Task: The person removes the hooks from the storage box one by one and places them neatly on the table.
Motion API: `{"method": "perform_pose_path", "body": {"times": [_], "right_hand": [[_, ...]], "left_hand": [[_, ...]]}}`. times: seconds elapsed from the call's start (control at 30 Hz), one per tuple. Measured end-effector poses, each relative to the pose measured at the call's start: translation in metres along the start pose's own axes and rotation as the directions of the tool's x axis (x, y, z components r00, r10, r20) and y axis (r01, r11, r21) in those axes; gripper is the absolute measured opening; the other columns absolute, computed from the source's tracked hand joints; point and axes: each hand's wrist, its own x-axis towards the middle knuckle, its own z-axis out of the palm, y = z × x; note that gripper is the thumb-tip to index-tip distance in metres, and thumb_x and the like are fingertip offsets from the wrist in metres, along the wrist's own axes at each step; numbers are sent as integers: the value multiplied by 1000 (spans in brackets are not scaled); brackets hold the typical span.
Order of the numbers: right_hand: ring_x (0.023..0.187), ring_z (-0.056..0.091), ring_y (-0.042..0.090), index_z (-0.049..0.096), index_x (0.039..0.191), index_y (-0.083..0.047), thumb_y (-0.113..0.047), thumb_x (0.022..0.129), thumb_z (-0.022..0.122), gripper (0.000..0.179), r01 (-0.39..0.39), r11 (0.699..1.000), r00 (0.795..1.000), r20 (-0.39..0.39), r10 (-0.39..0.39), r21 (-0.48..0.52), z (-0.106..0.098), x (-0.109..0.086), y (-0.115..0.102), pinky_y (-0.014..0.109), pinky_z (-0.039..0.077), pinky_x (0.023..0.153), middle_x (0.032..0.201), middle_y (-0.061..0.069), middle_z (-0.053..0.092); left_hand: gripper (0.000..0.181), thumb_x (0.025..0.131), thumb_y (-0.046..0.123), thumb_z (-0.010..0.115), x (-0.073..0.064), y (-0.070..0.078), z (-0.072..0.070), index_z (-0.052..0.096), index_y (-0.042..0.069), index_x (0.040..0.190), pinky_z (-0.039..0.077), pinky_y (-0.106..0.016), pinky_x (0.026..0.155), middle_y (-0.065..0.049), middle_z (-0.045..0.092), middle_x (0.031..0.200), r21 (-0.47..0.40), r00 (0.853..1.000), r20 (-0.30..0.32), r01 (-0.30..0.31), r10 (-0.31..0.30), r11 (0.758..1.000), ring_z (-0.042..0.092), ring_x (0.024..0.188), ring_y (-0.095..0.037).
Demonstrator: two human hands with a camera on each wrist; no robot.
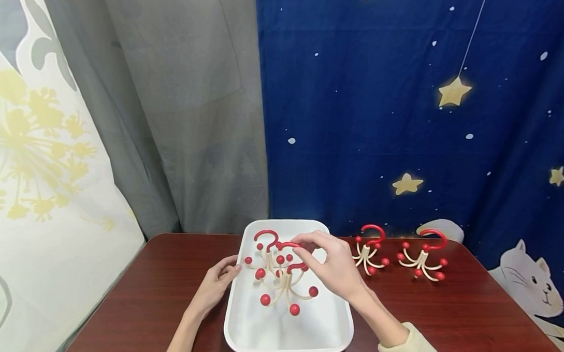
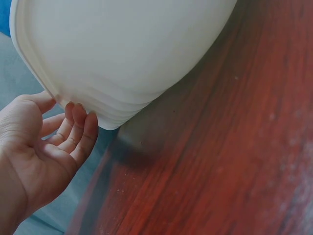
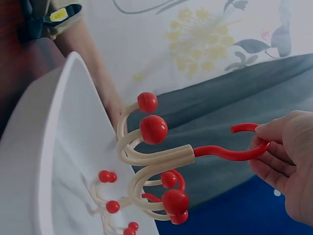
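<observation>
My right hand (image 1: 335, 267) pinches the red hook of a multi-arm hanger (image 3: 171, 156) between thumb and fingers. This hanger has curved cream arms tipped with red balls, and it hangs over a white plastic tub (image 1: 252, 337). A second, similar hanger (image 1: 267, 233) is inside the tub toward the far end, partly hidden behind the held one. On the tub's left side, my left hand (image 1: 217, 283) holds the rim. The left wrist view shows the thumb at the tub's edge and curled fingers against its outer wall.
Two more hangers of the same kind, one near the tub (image 1: 373, 228) and one farther right (image 1: 434, 233), stand on the dark red wooden table (image 1: 142, 305). Behind the table hang a grey curtain (image 1: 201, 147) and a blue star-patterned curtain (image 1: 354, 116).
</observation>
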Motion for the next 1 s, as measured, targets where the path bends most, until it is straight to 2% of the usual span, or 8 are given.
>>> {"method": "perform_pose_path", "body": {"times": [0.07,0.27,0.5,0.73,1.0], "right_hand": [[80,64,4,77,104,-17,-13,88,80,17,-17,1000,1000,-14,17,-3,-6,0,2,26,54,72,92,-13,71],[73,59,6,77,104,-20,-12,88,80,18,-55,998,996,-69,53,-31,-25,-3,10,22,47,61,89,-15,69],[70,60,10,76,105,-19,-8,89,78,20,-94,996,988,-126,94,11,-47,-7,17,20,45,58,88,-9,70],[80,65,8,76,107,-12,-1,88,77,22,-127,992,978,-163,129,18,-69,-14,27,15,50,68,94,-1,73],[82,65,6,74,110,-8,3,88,75,24,-167,986,964,-208,167,22,-97,-25,41,13,50,75,99,5,73]], "left_hand": [[47,100,21,66,0,0,0,53,-2,140,53,-24,80,-22,66,100,4,1000,-2,0,0,1000,69,91,-27],[48,100,21,66,1,0,0,53,-2,140,52,-24,80,-22,66,101,10,1000,-3,1,-1,1000,69,93,-29],[47,100,21,65,1,-1,0,53,-1,140,52,-24,80,-23,66,102,4,1000,-6,3,-3,1000,68,96,-32],[49,101,22,65,1,-2,0,52,-3,140,52,-23,81,-23,65,102,8,1000,-7,4,-3,1000,68,96,-32],[48,101,21,65,1,0,1,52,-4,140,51,-23,82,-23,65,101,12,1000,-7,2,-2,1000,67,97,-32]]}}
